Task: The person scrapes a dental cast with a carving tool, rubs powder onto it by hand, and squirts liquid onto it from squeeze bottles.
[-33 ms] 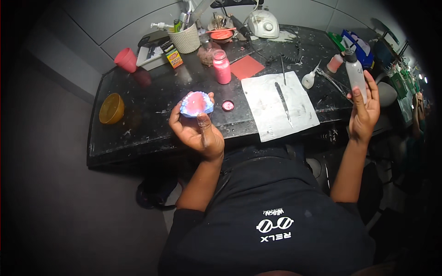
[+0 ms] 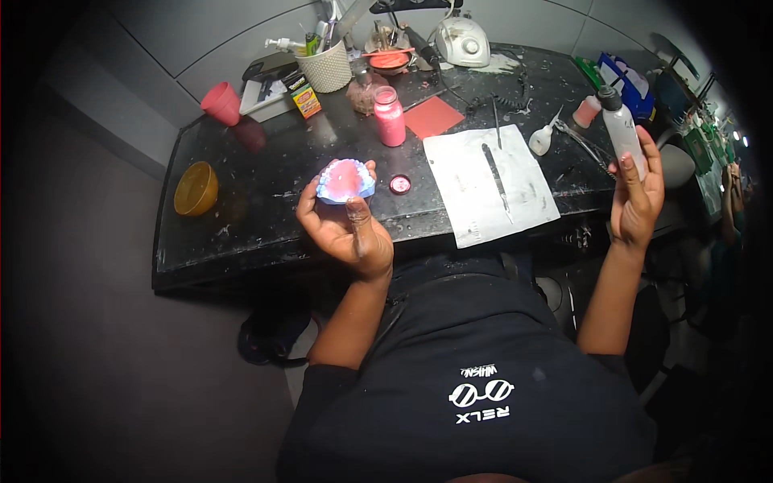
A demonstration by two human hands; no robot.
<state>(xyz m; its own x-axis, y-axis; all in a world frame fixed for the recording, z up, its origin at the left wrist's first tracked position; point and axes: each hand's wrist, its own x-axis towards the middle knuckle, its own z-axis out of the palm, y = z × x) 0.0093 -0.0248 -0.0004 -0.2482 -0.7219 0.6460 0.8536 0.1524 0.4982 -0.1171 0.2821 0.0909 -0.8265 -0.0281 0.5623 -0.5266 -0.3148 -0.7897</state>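
Observation:
My left hand (image 2: pixel 358 237) holds a dental cast (image 2: pixel 346 182) over the front of the bench. The cast has a blue-white base and tooth row, with pink material across its palate, and my thumb presses its near edge. Raised at the right, my right hand (image 2: pixel 636 193) grips a translucent squeeze bottle (image 2: pixel 622 129) with a dark cap, tilted slightly. Between the hands stands an open jar of pink powder (image 2: pixel 390 121). Its likely lid, a small dark round cap (image 2: pixel 400 184) with pink inside, lies near the cast. A spatula (image 2: pixel 497 183) rests on a white paper sheet (image 2: pixel 459 217).
On the black bench (image 2: pixel 266 233) are a yellow bowl (image 2: pixel 196 189), a pink cup (image 2: pixel 221 105), a tool holder (image 2: pixel 326 68) and a red sheet (image 2: pixel 435 117). A small nozzle bottle (image 2: pixel 541 142) and metal pliers-like tool (image 2: pixel 584 143) lie near my right hand. A white machine (image 2: pixel 462 44) stands behind.

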